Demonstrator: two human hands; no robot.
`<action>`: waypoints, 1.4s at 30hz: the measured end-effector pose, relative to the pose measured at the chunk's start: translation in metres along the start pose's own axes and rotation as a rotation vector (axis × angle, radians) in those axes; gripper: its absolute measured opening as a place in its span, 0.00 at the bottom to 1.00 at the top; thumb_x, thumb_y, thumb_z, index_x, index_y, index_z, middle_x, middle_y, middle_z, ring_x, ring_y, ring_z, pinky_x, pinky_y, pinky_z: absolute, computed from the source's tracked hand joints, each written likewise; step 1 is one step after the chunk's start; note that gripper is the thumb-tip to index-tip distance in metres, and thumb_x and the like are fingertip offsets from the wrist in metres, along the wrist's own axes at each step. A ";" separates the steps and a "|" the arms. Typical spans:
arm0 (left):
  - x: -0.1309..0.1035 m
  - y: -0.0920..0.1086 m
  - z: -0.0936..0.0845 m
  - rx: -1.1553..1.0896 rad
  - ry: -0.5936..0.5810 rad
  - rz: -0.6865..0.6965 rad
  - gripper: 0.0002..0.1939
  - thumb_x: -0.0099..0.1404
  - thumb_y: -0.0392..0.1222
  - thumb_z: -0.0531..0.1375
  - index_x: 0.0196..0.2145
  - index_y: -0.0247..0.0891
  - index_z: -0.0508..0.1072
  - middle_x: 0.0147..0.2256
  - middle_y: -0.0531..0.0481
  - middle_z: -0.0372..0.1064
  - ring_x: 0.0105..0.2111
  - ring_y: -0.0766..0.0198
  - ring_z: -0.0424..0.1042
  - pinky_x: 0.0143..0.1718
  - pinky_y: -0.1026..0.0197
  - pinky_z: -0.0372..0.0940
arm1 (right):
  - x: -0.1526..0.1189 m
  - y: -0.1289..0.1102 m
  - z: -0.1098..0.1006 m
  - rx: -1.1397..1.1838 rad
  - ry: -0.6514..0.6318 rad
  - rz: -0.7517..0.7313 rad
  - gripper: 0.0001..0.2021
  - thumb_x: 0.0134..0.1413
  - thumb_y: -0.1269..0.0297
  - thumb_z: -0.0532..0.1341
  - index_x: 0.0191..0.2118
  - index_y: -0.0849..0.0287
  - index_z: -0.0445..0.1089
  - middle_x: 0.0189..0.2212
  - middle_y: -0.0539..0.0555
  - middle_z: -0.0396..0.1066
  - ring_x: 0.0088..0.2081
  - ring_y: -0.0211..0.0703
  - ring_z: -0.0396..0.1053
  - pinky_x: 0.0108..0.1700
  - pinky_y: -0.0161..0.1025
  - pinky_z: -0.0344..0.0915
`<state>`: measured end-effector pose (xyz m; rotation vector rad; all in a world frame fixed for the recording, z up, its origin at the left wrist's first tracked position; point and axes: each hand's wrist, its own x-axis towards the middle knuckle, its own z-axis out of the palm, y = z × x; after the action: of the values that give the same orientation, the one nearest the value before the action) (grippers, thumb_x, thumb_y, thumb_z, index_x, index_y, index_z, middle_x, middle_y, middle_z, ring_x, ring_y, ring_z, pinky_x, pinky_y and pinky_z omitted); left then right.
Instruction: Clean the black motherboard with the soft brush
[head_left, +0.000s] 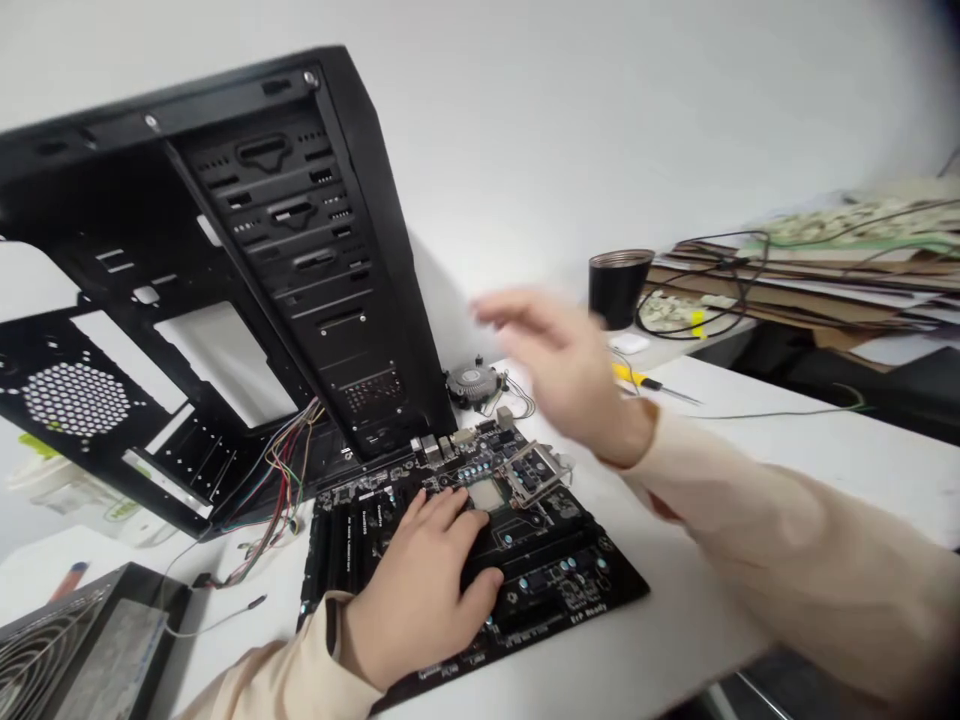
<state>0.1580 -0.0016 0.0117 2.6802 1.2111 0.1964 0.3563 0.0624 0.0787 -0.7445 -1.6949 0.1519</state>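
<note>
A black motherboard (555,570) lies flat on the white table. My left hand (427,590) rests palm down on it, fingers spread, fingertips beside the processor (486,495) in its socket. Right of the processor, the metal socket frame (534,470) is tilted up on its hinge. My right hand (559,375) is raised above the board's far right side, smeared by motion, with fingers stretched toward the left and nothing visible in them.
An upright black computer case (375,250) stands behind the board. A CPU cooler (472,382) sits beside it. At right are a yellow-handled screwdriver (630,376), a black cup (619,290) and stacked cardboard (795,290). A power supply (124,650) lies at lower left, near colored case wires (285,465).
</note>
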 end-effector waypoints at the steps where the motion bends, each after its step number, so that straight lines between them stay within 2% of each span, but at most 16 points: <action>1: 0.000 0.000 0.000 -0.003 -0.002 0.002 0.21 0.63 0.41 0.56 0.54 0.37 0.67 0.59 0.38 0.60 0.61 0.49 0.55 0.63 0.38 0.43 | -0.006 0.003 0.003 -0.048 -0.159 -0.019 0.11 0.59 0.61 0.58 0.43 0.61 0.71 0.40 0.54 0.72 0.40 0.40 0.70 0.44 0.42 0.68; 4: 0.001 0.000 0.001 -0.013 -0.004 0.009 0.21 0.63 0.41 0.57 0.54 0.37 0.67 0.58 0.39 0.60 0.61 0.50 0.55 0.64 0.39 0.43 | -0.027 0.014 0.014 -0.233 -0.697 -0.078 0.09 0.55 0.70 0.57 0.30 0.60 0.74 0.26 0.50 0.73 0.29 0.36 0.69 0.36 0.35 0.65; 6: 0.002 0.000 0.001 -0.016 -0.004 0.010 0.22 0.63 0.41 0.57 0.54 0.36 0.66 0.58 0.39 0.59 0.61 0.50 0.55 0.64 0.40 0.43 | -0.039 0.019 0.019 -0.333 -0.859 -0.086 0.08 0.52 0.71 0.57 0.28 0.61 0.74 0.26 0.52 0.73 0.29 0.38 0.69 0.34 0.36 0.62; 9: 0.002 0.000 0.000 -0.015 -0.005 0.007 0.22 0.63 0.41 0.57 0.55 0.36 0.66 0.59 0.39 0.59 0.61 0.50 0.55 0.64 0.39 0.42 | -0.048 0.021 0.021 -0.452 -0.964 -0.084 0.08 0.52 0.68 0.58 0.29 0.63 0.74 0.31 0.56 0.72 0.31 0.41 0.69 0.34 0.38 0.61; 12: 0.003 0.000 0.001 -0.007 -0.008 0.011 0.23 0.63 0.41 0.57 0.56 0.35 0.65 0.60 0.38 0.57 0.62 0.49 0.53 0.64 0.39 0.42 | -0.048 0.018 0.019 -0.540 -1.003 -0.069 0.10 0.53 0.67 0.56 0.32 0.65 0.74 0.34 0.60 0.71 0.33 0.45 0.69 0.36 0.40 0.61; 17: 0.002 -0.001 0.001 0.008 -0.033 0.024 0.23 0.65 0.41 0.56 0.56 0.34 0.65 0.61 0.37 0.55 0.63 0.50 0.50 0.64 0.41 0.42 | -0.045 0.013 0.017 -0.582 -1.061 -0.061 0.12 0.53 0.65 0.56 0.28 0.65 0.74 0.28 0.60 0.71 0.35 0.48 0.69 0.38 0.42 0.60; 23: 0.002 -0.002 0.001 0.016 -0.049 0.028 0.25 0.64 0.42 0.56 0.58 0.34 0.63 0.62 0.36 0.54 0.63 0.49 0.52 0.64 0.42 0.43 | -0.044 0.013 0.021 -0.586 -1.075 -0.034 0.11 0.52 0.65 0.56 0.28 0.64 0.74 0.31 0.59 0.72 0.34 0.46 0.70 0.38 0.41 0.61; 28: 0.003 -0.002 0.002 -0.010 -0.023 0.023 0.23 0.64 0.42 0.56 0.56 0.33 0.64 0.61 0.34 0.56 0.63 0.49 0.52 0.64 0.41 0.43 | -0.043 0.014 0.024 -0.597 -1.069 -0.006 0.10 0.51 0.64 0.56 0.29 0.62 0.73 0.31 0.58 0.73 0.34 0.46 0.70 0.38 0.41 0.61; 33: 0.004 -0.005 0.001 -0.069 0.023 -0.032 0.28 0.62 0.43 0.58 0.58 0.34 0.58 0.58 0.39 0.61 0.60 0.52 0.57 0.64 0.43 0.43 | -0.050 0.009 0.031 -0.660 -0.997 0.077 0.11 0.52 0.67 0.54 0.31 0.64 0.73 0.33 0.60 0.73 0.36 0.49 0.71 0.37 0.41 0.61; 38: 0.005 -0.008 0.003 -0.082 0.047 -0.083 0.33 0.62 0.46 0.57 0.61 0.32 0.52 0.61 0.37 0.55 0.64 0.47 0.49 0.64 0.37 0.41 | -0.058 0.007 0.039 -0.692 -0.918 0.125 0.14 0.55 0.66 0.51 0.35 0.67 0.73 0.35 0.63 0.73 0.40 0.53 0.71 0.40 0.44 0.62; 42: 0.005 -0.008 0.004 -0.057 0.068 -0.099 0.30 0.64 0.45 0.54 0.61 0.35 0.52 0.62 0.40 0.54 0.65 0.46 0.44 0.63 0.34 0.36 | -0.058 0.008 0.039 -0.687 -0.889 0.122 0.15 0.56 0.64 0.51 0.37 0.67 0.72 0.36 0.64 0.73 0.40 0.53 0.71 0.40 0.44 0.61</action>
<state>0.1569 0.0070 0.0061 2.5766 1.3337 0.3043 0.3279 0.0482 0.0153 -1.4300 -2.5936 -0.0381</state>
